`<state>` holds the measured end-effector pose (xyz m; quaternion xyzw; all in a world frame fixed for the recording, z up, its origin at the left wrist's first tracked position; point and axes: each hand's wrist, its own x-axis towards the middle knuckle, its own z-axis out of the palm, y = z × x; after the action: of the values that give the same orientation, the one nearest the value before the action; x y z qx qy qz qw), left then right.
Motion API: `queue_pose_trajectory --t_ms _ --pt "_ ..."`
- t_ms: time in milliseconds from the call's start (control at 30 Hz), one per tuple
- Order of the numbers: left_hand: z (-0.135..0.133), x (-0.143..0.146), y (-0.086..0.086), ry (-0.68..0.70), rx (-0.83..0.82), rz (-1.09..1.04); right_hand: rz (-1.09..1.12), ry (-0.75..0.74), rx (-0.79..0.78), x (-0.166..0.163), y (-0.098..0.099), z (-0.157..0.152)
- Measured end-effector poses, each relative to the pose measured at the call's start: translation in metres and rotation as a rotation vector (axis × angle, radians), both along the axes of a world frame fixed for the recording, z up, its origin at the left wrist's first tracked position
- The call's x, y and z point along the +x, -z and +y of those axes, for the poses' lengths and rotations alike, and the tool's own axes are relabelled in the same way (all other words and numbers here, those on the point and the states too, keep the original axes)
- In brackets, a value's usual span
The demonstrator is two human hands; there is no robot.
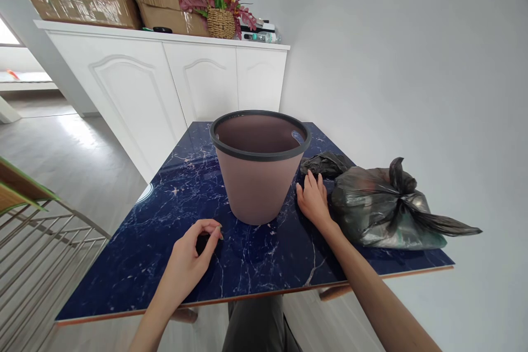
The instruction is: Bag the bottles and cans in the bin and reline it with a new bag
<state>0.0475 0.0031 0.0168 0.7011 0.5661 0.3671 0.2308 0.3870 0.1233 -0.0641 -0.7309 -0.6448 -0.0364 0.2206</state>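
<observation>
A mauve plastic bin with a dark rim stands open on the dark blue marbled table. Right of it lies a tied black rubbish bag, full and knotted. A crumpled loose black bag lies just behind my right hand. My right hand rests flat on the table between the bin and the tied bag, fingers stretched out. My left hand hovers over the table in front of the bin, fingers curled in a pinch around something small and dark that I cannot make out.
A white cabinet stands behind the table, carrying cardboard boxes and a wicker basket of flowers. A metal wire rack sits at the left. A white wall runs along the right.
</observation>
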Motion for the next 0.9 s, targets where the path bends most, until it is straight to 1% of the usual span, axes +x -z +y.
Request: queue_pose_trajectory --t_ms 133,200,267,400,467,533,667,700,767,833,900 --pt "0.0 -0.001 0.001 0.006 -0.019 -0.001 -0.003 -0.029 -0.005 -0.002 -0.006 -0.002" --pt "0.0 -0.002 0.002 0.007 -0.017 -0.006 -0.007 -0.068 -0.001 -0.007 -0.009 -0.01" --pt "0.0 -0.002 0.002 0.009 -0.011 -0.013 -0.013 -0.117 0.003 -0.014 -0.01 -0.024" --pt "0.0 -0.002 0.002 0.015 -0.016 -0.006 -0.02 -0.248 0.027 -0.029 -0.005 -0.07" --pt "0.0 -0.001 0.002 0.013 -0.019 -0.001 0.014 -0.326 0.072 -0.035 -0.003 -0.094" --pt "0.0 -0.001 0.002 0.013 -0.009 0.0 0.085 -0.371 0.11 -0.04 -0.005 -0.119" --pt "0.001 -0.001 0.002 0.01 0.006 0.008 0.334 -0.407 0.094 -0.059 -0.022 -0.172" --pt "0.001 -0.001 0.002 0.007 0.004 0.011 0.424 -0.427 0.071 -0.066 -0.026 -0.187" --pt "0.0 -0.001 0.003 0.002 -0.003 0.013 0.578 -0.487 0.097 -0.081 -0.035 -0.218" --pt "-0.004 0.001 0.005 -0.001 -0.005 0.009 0.666 -0.516 0.136 -0.094 -0.042 -0.245" --pt "-0.012 0.006 0.007 0.012 0.018 0.012 0.735 -0.545 0.146 -0.103 -0.051 -0.264"
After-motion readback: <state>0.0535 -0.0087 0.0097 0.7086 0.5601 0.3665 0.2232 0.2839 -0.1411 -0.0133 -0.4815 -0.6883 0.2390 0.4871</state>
